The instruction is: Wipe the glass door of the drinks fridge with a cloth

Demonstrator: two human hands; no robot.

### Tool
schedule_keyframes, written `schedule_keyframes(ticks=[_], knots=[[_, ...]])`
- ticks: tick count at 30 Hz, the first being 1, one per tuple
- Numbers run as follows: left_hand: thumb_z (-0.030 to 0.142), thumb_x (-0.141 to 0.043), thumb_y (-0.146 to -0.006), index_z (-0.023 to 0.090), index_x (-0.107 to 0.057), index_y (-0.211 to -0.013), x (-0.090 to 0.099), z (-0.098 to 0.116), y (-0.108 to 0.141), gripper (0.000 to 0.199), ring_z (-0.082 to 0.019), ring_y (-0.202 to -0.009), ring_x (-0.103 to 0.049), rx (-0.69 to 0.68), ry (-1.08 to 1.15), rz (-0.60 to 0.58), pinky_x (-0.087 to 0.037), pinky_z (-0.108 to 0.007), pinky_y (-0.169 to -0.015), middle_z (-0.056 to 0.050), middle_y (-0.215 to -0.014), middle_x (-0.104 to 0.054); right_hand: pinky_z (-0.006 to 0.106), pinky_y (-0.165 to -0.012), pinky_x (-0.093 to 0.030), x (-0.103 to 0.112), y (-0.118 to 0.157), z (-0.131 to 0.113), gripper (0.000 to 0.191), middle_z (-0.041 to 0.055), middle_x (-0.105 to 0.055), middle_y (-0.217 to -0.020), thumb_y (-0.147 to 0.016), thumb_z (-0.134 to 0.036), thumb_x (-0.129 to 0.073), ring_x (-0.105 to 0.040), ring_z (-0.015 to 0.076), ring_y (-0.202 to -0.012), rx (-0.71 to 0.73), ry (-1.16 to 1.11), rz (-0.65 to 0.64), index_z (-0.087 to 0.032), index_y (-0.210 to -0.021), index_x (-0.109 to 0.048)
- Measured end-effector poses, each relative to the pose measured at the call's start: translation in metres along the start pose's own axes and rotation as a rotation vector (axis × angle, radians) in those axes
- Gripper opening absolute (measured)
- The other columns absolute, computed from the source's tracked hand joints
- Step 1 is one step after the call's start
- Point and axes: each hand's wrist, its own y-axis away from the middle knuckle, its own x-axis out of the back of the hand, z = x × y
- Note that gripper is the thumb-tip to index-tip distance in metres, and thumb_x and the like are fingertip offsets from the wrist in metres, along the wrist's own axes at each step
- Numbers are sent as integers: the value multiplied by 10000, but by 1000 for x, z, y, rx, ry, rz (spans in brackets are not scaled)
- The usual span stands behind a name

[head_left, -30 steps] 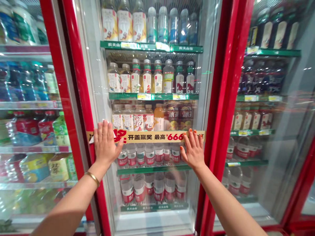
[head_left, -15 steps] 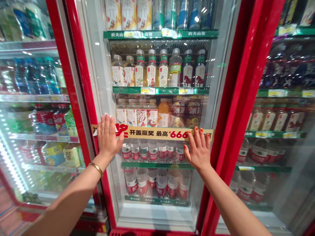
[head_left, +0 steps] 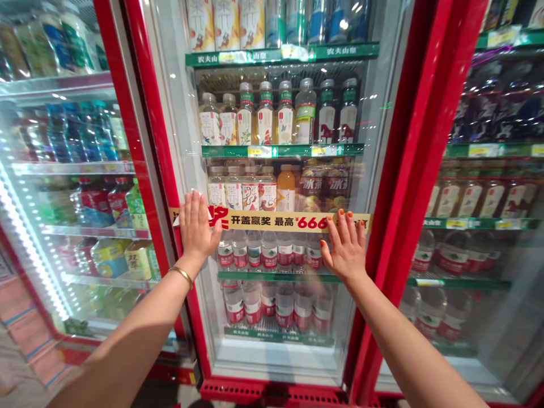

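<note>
Green-edged cooler shelves (head_left: 297, 151), upright white-labelled bottles (head_left: 265, 122) in rows, one orange bottle (head_left: 286, 184), clear red-labelled bottles (head_left: 269, 256) below

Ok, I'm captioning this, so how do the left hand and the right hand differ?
The left hand lies over a white cloth or paper; none shows under the right hand. The left hand has a gold bangle at its wrist, the right hand none. Orange nails show on the right hand, not the left hand. Both are open, palms toward the yellow banner.

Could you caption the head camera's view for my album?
Left hand and right hand against a red-framed glass door with a yellow banner, bottled drinks shelved behind.
</note>
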Motion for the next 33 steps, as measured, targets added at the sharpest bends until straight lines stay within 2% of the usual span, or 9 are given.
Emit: schedule_keyframes(ticks=[5, 12, 17, 21, 26, 33], knots=[[455, -454, -1081, 184, -78, -1789, -1, 1, 1, 846, -277, -1756, -21, 42, -5, -29, -36, -553, -1438, -158, -1867, -120, 581, -1402, -166, -3, 2, 0, 916, 99, -153, -1866, -1023, -390, -597, -196, 333, -1730, -18, -15, -21, -269, -1797, -123], [472, -464, -1056, 148, -171, -1775, 0, 2, -2, 841, -287, -1755, -49, 86, 32, -43, -35, -555, -1434, -179, -1854, -173, 608, -1397, -162, -4, 2, 2, 925, 107, -128, -1873, -1000, -373, -608, -169, 341, -1734, -13, -31, -25, -254, -1794, -150], [482, -464, -1063, 149, -160, -1777, 0, 3, -2, 844, -294, -1754, -54, 89, 39, -49, -34, -549, -1435, -169, -1855, -160, 601, -1399, -162, -3, 1, 1, 926, 104, -130, -1872, -1002, -370, -606, -184, 337, -1732, -17, -38, -19, -257, -1795, -142], [455, -463, -1083, 203, -98, -1788, -1, 2, 0, 833, -288, -1752, -73, 49, 7, 4, -71, -542, -1437, -131, -1866, -137, 569, -1409, -159, 0, 0, -1, 896, 79, -143, -1869, -1037, -392, -582, -211, 321, -1727, -21, -48, -19, -282, -1797, -121], [454, -437, -1095, 252, -81, -1791, 1, 2, 3, 807, -278, -1751, -94, 7, -20, 26, -99, -524, -1440, -66, -1880, -109, 526, -1428, -105, 4, 0, -3, 832, 52, -156, -1867, -1058, -440, -536, -181, 302, -1735, -33, -104, 3, -275, -1792, -181], [440, -419, -1097, 182, -29, -1788, 0, 5, 12, 835, -252, -1753, -43, 19, -52, 32, -75, -451, -1444, -65, -1884, -23, 519, -1434, -129, 6, 6, -8, 841, 13, -200, -1850, -1027, -441, -574, -232, 295, -1721, -82, -123, 18, -318, -1783, -227]])
